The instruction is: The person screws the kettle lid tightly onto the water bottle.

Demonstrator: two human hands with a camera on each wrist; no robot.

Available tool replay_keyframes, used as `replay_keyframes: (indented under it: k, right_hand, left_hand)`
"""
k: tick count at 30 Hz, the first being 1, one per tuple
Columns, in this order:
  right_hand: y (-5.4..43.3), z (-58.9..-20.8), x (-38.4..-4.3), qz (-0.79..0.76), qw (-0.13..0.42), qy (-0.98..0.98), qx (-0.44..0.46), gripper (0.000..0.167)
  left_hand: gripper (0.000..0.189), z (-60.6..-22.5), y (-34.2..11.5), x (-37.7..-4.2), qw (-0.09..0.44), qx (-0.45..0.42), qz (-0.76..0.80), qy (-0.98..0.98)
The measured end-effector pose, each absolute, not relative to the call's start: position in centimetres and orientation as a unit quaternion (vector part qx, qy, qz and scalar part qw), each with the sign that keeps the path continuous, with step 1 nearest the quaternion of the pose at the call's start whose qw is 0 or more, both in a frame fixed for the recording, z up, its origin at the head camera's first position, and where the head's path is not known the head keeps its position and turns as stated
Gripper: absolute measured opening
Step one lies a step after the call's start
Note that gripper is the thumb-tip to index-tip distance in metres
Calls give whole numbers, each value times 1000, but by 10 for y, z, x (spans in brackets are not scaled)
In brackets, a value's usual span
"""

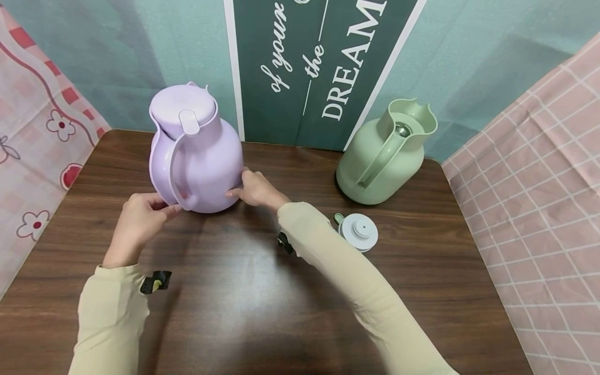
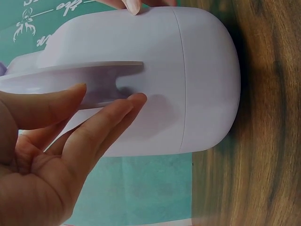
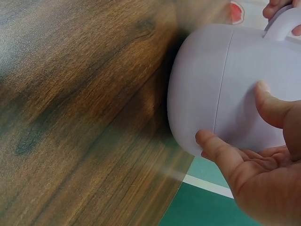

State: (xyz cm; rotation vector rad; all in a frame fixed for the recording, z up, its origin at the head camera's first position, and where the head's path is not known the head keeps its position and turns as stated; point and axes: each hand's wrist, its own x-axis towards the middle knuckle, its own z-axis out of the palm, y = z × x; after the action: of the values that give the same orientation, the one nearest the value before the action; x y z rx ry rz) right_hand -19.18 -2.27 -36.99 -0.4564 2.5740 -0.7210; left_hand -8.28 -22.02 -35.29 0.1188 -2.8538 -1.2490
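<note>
The lid (image 1: 183,104) hides the inside of the purple jug (image 1: 220,156), and in the head view some fingers of the right hand (image 1: 258,188) cannot be seen. The bottom edge cuts both sleeves (image 1: 108,323); the top edge cuts the words of the banner (image 1: 286,70). Details of the black devices (image 1: 157,282) are too small to tell. The stopper (image 1: 360,232) hides its own underside. In the left wrist view, the jug's top is cut off; in the right wrist view, the left hand (image 1: 140,221) is mostly outside, and the surface (image 3: 84,94) is partly blurred.
</note>
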Motion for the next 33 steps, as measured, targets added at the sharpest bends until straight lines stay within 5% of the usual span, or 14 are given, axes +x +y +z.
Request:
replay_keyframes:
  k: [33]
  right_hand:
    - [-19, -373, -188, -276, 214, 919, -181, 66]
  left_hand:
    - [19, -356, -215, -80, 43, 45, -401, -914]
